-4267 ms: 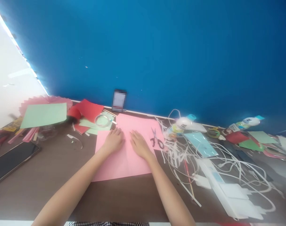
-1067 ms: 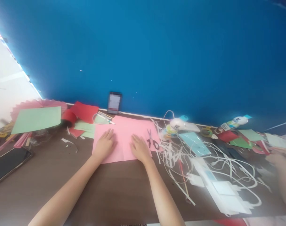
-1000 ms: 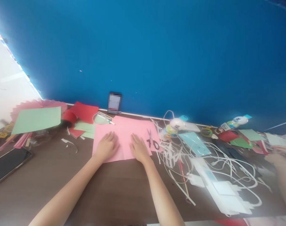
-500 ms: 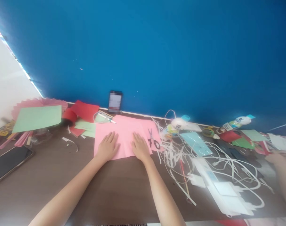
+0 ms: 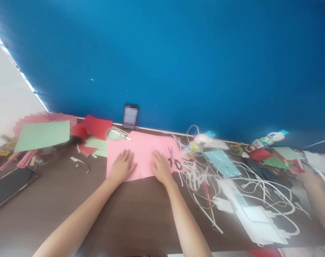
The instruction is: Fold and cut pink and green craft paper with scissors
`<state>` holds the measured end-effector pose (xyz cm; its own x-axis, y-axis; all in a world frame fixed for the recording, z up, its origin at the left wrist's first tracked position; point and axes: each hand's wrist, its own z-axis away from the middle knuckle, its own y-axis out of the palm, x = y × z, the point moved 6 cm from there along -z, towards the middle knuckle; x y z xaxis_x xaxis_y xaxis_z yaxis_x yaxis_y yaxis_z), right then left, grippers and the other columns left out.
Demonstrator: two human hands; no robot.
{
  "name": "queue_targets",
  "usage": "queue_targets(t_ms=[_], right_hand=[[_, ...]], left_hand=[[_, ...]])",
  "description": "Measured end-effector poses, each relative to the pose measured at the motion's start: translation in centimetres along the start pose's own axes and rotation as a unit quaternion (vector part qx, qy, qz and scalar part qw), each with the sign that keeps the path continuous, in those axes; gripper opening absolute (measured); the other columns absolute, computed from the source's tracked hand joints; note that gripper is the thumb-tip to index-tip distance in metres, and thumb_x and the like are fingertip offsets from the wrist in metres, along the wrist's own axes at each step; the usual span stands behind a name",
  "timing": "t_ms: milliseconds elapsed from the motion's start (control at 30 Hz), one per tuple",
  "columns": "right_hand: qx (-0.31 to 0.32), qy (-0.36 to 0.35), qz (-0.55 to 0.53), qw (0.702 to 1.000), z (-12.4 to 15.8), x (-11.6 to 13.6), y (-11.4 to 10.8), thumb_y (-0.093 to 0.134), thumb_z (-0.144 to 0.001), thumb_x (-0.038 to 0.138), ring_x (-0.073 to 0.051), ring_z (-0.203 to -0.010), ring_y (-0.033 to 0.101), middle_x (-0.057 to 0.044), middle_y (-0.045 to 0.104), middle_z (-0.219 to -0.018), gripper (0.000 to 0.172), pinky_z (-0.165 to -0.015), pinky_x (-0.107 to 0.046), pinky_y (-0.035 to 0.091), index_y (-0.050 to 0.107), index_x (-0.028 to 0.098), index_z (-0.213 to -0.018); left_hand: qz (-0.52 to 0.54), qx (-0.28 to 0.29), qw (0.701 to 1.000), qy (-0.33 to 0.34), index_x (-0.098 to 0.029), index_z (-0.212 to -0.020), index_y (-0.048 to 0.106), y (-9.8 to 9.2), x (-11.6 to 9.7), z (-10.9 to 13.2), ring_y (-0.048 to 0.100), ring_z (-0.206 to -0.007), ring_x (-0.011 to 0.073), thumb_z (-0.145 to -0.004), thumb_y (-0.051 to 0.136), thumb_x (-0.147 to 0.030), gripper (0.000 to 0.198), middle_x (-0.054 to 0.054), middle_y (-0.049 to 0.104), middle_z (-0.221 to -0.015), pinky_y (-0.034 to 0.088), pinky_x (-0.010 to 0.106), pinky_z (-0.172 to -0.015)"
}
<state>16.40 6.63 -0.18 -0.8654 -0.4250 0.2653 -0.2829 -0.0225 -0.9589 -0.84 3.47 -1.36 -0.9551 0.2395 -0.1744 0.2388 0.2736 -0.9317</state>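
A folded pink sheet of paper [image 5: 143, 148] lies on the brown table [image 5: 130, 214] in front of me. My left hand [image 5: 122, 166] lies flat on its left part, fingers spread and open. Flat on the sheet's right part is my right hand [image 5: 160, 167], also open. Neither hand holds anything. Small scissors with black handles [image 5: 174, 159] rest on the pink sheet just right of my right hand.
Green paper [image 5: 41, 131], red paper [image 5: 94, 126] and pink fanned sheets lie at the left, with a dark phone [image 5: 9, 184] near the edge. White paper strips and cables [image 5: 232, 178], glue bottles [image 5: 205, 141] and chargers crowd the right. Another person's hand [image 5: 310, 178] reaches in at far right.
The pink sheet's near edge has gone from close to me to up under my hands, so it now shows folded and shorter. Both hands stay flat on it. The other person's hand has shifted.
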Motion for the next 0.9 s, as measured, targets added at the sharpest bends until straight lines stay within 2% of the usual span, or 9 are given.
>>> queue_targets(t_ms=[100, 167, 333, 533, 900], right_hand=[[0.027, -0.003, 0.012, 1.0, 0.0, 0.1, 0.3, 0.022, -0.09, 0.031, -0.015, -0.133, 0.019, -0.003, 0.03, -0.142, 0.047, -0.109, -0.039, 0.008, 0.034, 0.018, -0.134], [0.047, 0.009, 0.02, 0.999, 0.0, -0.1, 0.6, 0.02, -0.091, 0.031, -0.016, -0.134, 0.016, -0.002, 0.025, -0.144, 0.048, -0.109, -0.04, 0.008, 0.028, 0.018, -0.137], [0.068, 0.041, 0.04, 0.996, -0.2, -0.6, 1.2, 0.016, -0.091, 0.032, -0.014, -0.134, 0.011, 0.0, 0.017, -0.146, 0.051, -0.11, -0.037, 0.007, 0.018, 0.018, -0.14], [0.078, 0.061, 0.049, 0.994, -0.1, -0.6, 1.2, 0.016, -0.091, 0.031, -0.014, -0.134, 0.011, 0.0, 0.017, -0.146, 0.051, -0.109, -0.037, 0.006, 0.016, 0.02, -0.14], [0.082, 0.045, 0.044, 0.995, -0.2, -0.9, 1.2, 0.016, -0.091, 0.033, -0.014, -0.134, 0.011, 0.001, 0.017, -0.146, 0.051, -0.109, -0.036, 0.007, 0.016, 0.02, -0.14]], left_hand=[[0.003, -0.01, 1.0, 0.015, -0.014, -0.119, 0.052, -0.6, -0.2, -0.3, 0.032, -0.128, 0.0266, -0.088, 0.032, -0.038, 0.044, 0.011, 0.044, -0.133, 0.03, 0.038, -0.104], [0.006, 0.001, 1.0, 0.015, -0.015, -0.122, 0.049, -0.5, -0.3, -0.2, 0.034, -0.127, 0.0255, -0.088, 0.03, -0.037, 0.045, 0.011, 0.045, -0.132, 0.03, 0.038, -0.104], [-0.004, 0.034, 0.999, -0.009, -0.014, -0.134, 0.032, 0.6, -0.1, 0.3, 0.028, -0.13, 0.0232, -0.089, 0.025, -0.037, 0.052, 0.01, 0.031, -0.141, 0.026, 0.04, -0.106], [-0.01, 0.038, 0.999, -0.02, -0.011, -0.134, 0.033, 0.6, 0.0, 0.5, 0.028, -0.13, 0.0235, -0.089, 0.023, -0.038, 0.053, 0.012, 0.032, -0.14, 0.024, 0.038, -0.107], [-0.012, 0.047, 0.999, -0.011, -0.012, -0.135, 0.03, 0.7, 0.3, 0.5, 0.028, -0.13, 0.0225, -0.089, 0.023, -0.039, 0.054, 0.011, 0.031, -0.141, 0.024, 0.038, -0.107]])
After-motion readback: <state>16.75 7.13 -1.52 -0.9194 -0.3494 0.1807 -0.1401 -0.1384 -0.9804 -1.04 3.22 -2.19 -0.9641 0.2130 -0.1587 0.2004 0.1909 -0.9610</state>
